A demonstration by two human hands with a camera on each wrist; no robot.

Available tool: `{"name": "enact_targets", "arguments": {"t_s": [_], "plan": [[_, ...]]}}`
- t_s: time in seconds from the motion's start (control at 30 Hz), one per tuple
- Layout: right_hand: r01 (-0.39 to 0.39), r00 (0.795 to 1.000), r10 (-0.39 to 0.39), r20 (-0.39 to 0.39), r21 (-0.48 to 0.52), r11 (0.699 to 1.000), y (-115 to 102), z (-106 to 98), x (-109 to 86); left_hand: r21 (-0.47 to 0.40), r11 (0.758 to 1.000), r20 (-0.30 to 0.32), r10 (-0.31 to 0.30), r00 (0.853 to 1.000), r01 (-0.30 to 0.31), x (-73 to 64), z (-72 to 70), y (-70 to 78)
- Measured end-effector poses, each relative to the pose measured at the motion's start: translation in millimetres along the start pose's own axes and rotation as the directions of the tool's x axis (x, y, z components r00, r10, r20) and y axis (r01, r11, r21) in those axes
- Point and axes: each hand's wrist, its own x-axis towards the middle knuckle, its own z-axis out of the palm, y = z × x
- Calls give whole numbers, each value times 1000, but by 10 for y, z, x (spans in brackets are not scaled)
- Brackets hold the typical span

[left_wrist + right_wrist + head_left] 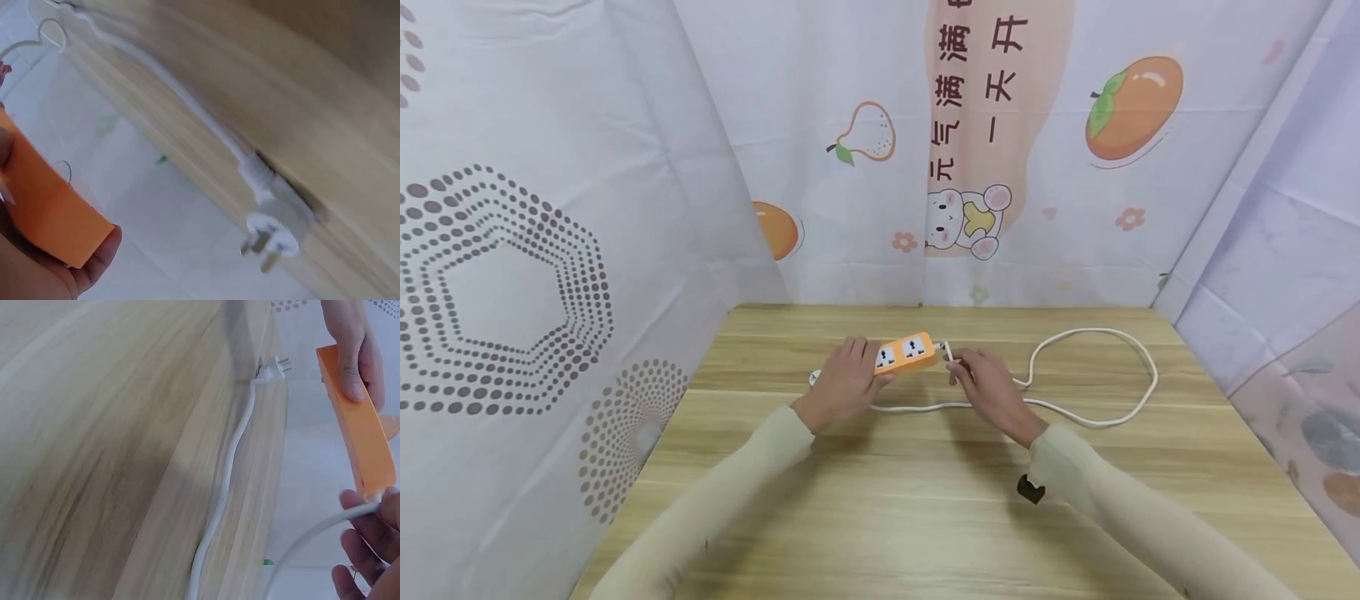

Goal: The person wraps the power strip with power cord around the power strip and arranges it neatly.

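An orange power strip [901, 357] with white socket faces is held above the table by the left hand [844, 382], thumb on one side and fingers on the other. At the strip's other end, the right hand [988, 387] pinches the white cord [319, 526] close to where it comes out. The cord's white plug [275, 228] lies on the table beyond the left hand, its metal prongs showing in both wrist views. The left hand covers part of the strip's near end in the head view.
The wood-grain table [880, 517] carries the rest of the cord, which makes a wide loop on the right. Printed curtains [850, 67] stand behind the table and on both sides. A dark band [1031, 489] sits at the right wrist.
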Motion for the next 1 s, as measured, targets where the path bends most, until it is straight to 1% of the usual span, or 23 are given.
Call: {"name": "enact_targets", "arguments": {"t_s": [0.03,0.07,0.1,0.13,0.17,0.23,0.27,0.33,0.37,0.4,0.47,0.5,0.53,0.57,0.6,0.67,0.7,0.8,0.87,0.9,1.0], "plan": [[7,1000,-7,-11,4,1000,-14,7,-1,-53,998,9,-22,1000,23,-10,-6,30],[17,1000,-17,-23,7,1000,-26,14,-3,-122,991,20,-48,999,50,-22,-13,58],[31,999,-31,-35,3,1000,-35,23,-7,-201,976,35,-75,997,80,-32,-19,83],[47,998,-47,-44,-1,999,-44,35,-12,-288,951,54,-98,994,110,-42,-24,107],[62,997,-62,-54,-9,998,-56,45,-18,-383,913,80,-121,989,143,-54,-26,128],[87,994,-88,-69,-18,996,-75,65,-34,-561,803,129,-155,979,202,-75,-33,162],[102,991,-103,-80,-28,994,-80,75,-40,-633,738,160,-170,972,234,-87,-41,177],[134,986,-137,-96,-40,990,-95,91,-55,-753,596,218,-175,960,280,-105,-50,191],[154,982,-158,-102,-50,987,-98,97,-61,-801,517,247,-174,953,302,-115,-56,192],[171,978,-176,-110,-54,984,-98,101,-64,-836,446,270,-174,947,320,-121,-63,191],[223,965,-230,-127,-65,973,-96,101,-69,-878,314,319,-178,931,361,-131,-69,170],[256,955,-263,-136,-66,964,-91,97,-68,-888,263,339,-179,923,377,-133,-62,148],[289,945,-295,-144,-63,955,-84,91,-72,-892,226,358,-177,917,392,-138,-56,127],[320,933,-326,-151,-62,945,-76,84,-73,-892,198,376,-174,910,407,-145,-51,106],[349,922,-354,-159,-56,935,-69,74,-73,-890,184,389,-170,905,417,-152,-44,85],[410,897,-412,-159,-47,911,-50,53,-73,-889,167,406,-143,902,427,-169,-25,40],[434,887,-436,-154,-49,900,-39,42,-71,-890,164,410,-125,904,426,-178,-22,25],[483,865,-488,-121,-64,873,-14,9,-69,-895,149,415,-72,907,421,-205,-12,-12],[513,850,-519,-92,-85,854,6,-11,-66,-894,150,421,-46,906,423,-228,-8,-32],[533,838,-540,-78,-93,841,19,-17,-64,-892,153,425,-33,905,425,-241,-7,-40],[602,792,-609,-36,-113,790,59,-33,-52,-891,162,432,16,902,424,-279,-15,-57]]}}
